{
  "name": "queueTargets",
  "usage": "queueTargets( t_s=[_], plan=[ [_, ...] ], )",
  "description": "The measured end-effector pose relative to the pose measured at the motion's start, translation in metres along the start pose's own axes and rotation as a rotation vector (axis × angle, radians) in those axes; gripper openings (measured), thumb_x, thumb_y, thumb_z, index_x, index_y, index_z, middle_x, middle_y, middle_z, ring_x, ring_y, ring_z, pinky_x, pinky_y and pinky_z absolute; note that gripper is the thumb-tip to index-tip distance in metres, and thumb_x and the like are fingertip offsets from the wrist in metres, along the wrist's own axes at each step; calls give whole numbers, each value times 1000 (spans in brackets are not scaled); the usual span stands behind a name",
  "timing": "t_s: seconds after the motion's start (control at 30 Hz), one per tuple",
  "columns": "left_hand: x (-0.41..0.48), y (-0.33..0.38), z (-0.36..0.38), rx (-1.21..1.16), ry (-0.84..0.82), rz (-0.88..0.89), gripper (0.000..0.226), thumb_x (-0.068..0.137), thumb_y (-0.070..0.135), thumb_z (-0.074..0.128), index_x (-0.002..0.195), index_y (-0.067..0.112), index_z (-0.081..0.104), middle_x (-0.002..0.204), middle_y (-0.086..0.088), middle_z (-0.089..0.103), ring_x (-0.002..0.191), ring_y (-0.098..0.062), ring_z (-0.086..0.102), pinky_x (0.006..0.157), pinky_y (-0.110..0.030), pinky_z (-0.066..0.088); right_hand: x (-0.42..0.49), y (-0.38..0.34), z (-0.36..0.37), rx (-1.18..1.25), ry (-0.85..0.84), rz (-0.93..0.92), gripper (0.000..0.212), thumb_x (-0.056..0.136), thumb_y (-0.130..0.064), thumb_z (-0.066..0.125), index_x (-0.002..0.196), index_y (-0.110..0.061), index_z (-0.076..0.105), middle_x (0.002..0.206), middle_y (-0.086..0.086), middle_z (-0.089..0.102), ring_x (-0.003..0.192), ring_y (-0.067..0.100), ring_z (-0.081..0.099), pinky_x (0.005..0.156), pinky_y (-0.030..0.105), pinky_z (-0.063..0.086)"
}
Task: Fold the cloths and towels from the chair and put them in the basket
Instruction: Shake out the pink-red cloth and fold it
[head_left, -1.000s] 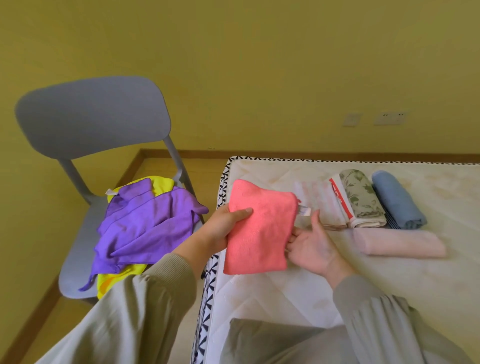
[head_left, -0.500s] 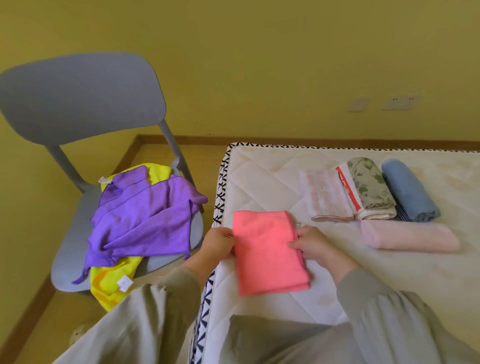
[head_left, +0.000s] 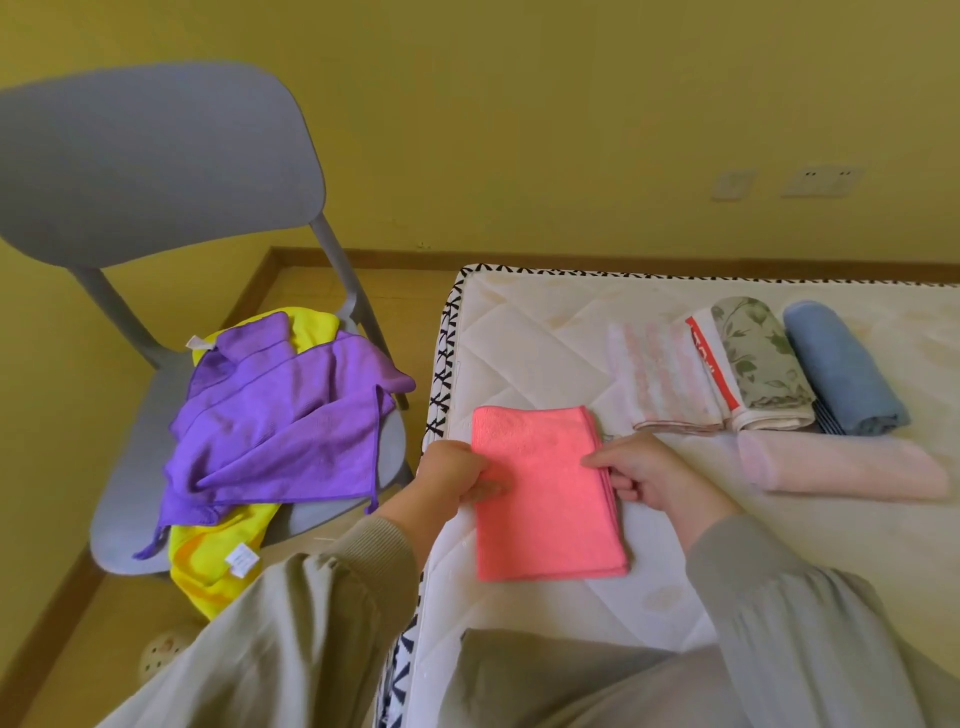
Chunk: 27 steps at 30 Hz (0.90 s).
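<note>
A: Where's the coral cloth (head_left: 545, 499) sitting rn?

B: It's lying flat on the mattress (head_left: 524, 332), right btwn the two grips. L hand (head_left: 452, 473) is pinching its left long edge, thumb on top. R hand (head_left: 647, 475) is pinching the layered right edge, index lying across the top.

A: Long axis?

B: It's running away from the person, i.e. crosswise to the line btwn the hands. Both are holding nearer the far end. I'm guessing the next fold is taking far end over near end, w/ both hands equally placed for it.

A: Looks?

B: Soft, microfibre-ish, folded to a narrow rectangle. Layers are showing on the R-hand side, and the edges are sitting fairly square.

A: Rest of the pile?

B: Purple cloth (head_left: 280, 415) and yellow cloth (head_left: 208, 566) are lying on the chair (head_left: 130, 431), out past the L hand, so that hand's nearer. Basket isn't showing.
</note>
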<state>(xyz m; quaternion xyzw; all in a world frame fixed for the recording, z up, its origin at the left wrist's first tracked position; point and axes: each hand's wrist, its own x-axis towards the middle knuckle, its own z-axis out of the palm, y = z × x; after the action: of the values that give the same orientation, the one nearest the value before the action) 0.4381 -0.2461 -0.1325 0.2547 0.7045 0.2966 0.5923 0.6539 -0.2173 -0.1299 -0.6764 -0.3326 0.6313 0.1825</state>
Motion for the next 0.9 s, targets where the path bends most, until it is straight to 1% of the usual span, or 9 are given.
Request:
queueTargets(
  t_s=[0.07,0.17,0.27,0.33,0.4,0.53,0.7,0.8,0.9],
  plan=[
    [1,-1,-1,33,-15,40,25,86,-13,47,66,3,48,79,-25,64,63,-32,65,49,-28,53,-3,-4,-1,5,-8,0,29,85,6,59,66,-12,45,37,-2,42,25,5,34,28,14,23],
    [0,-1,-1,33,-20,95,24,88,-12,44,68,2,49,79,-25,65,62,-27,66,45,-26,55,-6,-6,0,167,-22,-9,16,85,12,57,84,-2,51,74,11,59,44,15,64,37,18,47],
    [3,2,-1,10,4,149,22,88,-11,43,74,3,51,82,-24,64,57,-20,67,43,-23,52,-4,-2,3,284,-40,-45,26,86,15,53,107,1,48,91,15,57,65,25,68,52,24,57],
    [5,3,-1,-5,1,189,19,88,-10,46,77,2,55,82,-22,65,59,-20,68,46,-23,53,-3,1,6,265,-37,-118,26,87,14,53,110,3,51,95,18,60,69,23,68,57,23,58],
    [9,1,-3,-86,-20,253,19,87,-9,52,78,4,62,77,-18,68,60,-19,69,50,-22,54,-2,2,8,201,-5,-236,16,85,14,56,95,2,61,93,18,65,70,18,68,63,22,58],
    [13,-17,-11,-94,23,389,21,81,-14,61,74,4,69,61,3,65,59,-8,59,56,-15,48,-3,10,13,162,34,-360,26,72,20,66,79,-5,66,81,12,66,75,19,62,74,29,53],
    [13,-28,-10,-19,91,443,26,79,-14,62,67,9,69,57,5,62,50,1,53,53,-16,44,-4,17,17,98,130,-372,27,68,21,66,75,-5,65,73,9,66,68,18,59,67,30,50],
    [10,-24,-11,21,82,390,35,81,-15,55,63,13,66,44,8,54,40,-3,44,45,-17,37,-9,18,14,10,178,-358,26,69,15,70,69,-10,63,62,-1,63,54,6,56,49,18,44],
    [6,-23,-17,50,103,265,39,82,-13,43,62,12,65,40,2,49,37,-13,42,39,-17,35,-13,19,15,-50,190,-369,22,71,12,70,68,-9,63,60,0,60,50,5,51,48,18,39]
  ],
)
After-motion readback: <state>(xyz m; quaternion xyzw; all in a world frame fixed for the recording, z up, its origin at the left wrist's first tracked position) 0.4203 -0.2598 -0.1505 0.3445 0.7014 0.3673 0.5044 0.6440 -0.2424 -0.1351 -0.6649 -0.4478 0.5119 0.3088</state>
